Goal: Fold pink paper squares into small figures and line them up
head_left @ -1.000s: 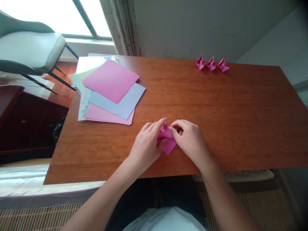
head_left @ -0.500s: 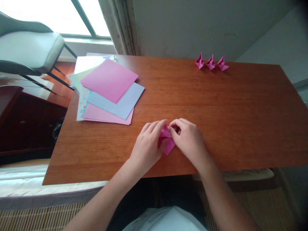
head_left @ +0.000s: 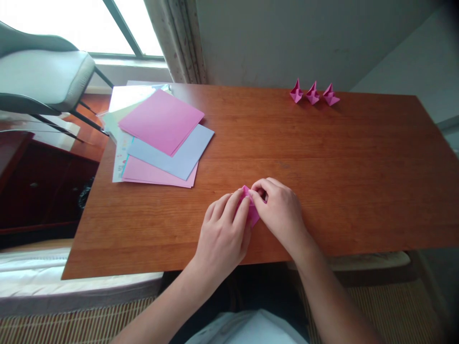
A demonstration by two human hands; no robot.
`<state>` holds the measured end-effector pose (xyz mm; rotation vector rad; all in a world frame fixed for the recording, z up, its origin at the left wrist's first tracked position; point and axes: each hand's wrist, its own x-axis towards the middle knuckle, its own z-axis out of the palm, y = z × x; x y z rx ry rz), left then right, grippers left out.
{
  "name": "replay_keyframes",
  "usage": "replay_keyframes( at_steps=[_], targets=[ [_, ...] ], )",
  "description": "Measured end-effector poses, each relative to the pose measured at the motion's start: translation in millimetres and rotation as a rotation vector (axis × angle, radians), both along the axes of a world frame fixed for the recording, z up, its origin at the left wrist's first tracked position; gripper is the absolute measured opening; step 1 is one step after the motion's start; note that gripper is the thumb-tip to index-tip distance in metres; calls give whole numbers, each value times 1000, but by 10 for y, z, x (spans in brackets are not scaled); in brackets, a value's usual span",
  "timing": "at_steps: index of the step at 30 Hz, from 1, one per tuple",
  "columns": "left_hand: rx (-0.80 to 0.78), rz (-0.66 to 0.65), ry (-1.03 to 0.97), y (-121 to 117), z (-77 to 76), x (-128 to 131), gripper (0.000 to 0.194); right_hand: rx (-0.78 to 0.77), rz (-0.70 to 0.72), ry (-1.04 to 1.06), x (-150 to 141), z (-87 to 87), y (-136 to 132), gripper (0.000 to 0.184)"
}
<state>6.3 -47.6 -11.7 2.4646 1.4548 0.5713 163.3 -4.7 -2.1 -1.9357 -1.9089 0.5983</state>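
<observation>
Between my hands, near the table's front edge, is a small piece of folded pink paper (head_left: 254, 217), mostly covered by fingers. My left hand (head_left: 225, 224) lies over its left side, fingers bent and pressing on it, the thumb largely hidden. Thumb and forefinger of my right hand (head_left: 278, 203) pinch the paper's upper right part. How the folds run under the fingers I cannot make out. Three finished-looking pink origami boats (head_left: 296, 92), with pointed tips, stand in a row at the table's far edge.
The brown wooden table (head_left: 340, 181) carries stacked sheets at its left: pink paper (head_left: 163, 119) on top, blue-grey paper (head_left: 193, 153), then lighter pink paper (head_left: 161, 173). Beyond the left edge stands a grey chair (head_left: 53, 71). A curtain (head_left: 179, 43) hangs behind the table.
My left hand has shifted down slightly and turned over the paper, its fingers now covering more of it. My right hand keeps its pinch in nearly the same place.
</observation>
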Motion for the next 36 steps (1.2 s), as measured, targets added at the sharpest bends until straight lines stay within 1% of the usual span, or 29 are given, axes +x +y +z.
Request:
replay_keyframes(
  at_steps=[4, 8, 11, 16, 25, 36],
  targets=[
    [-23, -2, -5, -10, 8, 1, 43, -2, -4, 6, -11, 15, -6, 15],
    [-48, 2, -39, 1, 1, -3, 47, -6, 0, 34, -8, 23, -6, 14],
    [-74, 15, -56, 18, 0, -6, 50, 1, -3, 44, -2, 8, -10, 14],
    [-110, 30, -60, 52, 20, -4, 48, 17, -13, 35, -6, -27, -13, 15],
    [-61, 3, 19, 20, -9, -5, 44, 7, -17, 11, -21, 0, -11, 12],
    [6, -42, 116, 25, 10, -8, 45, 12, -13, 16, -20, -3, -17, 10]
  ],
)
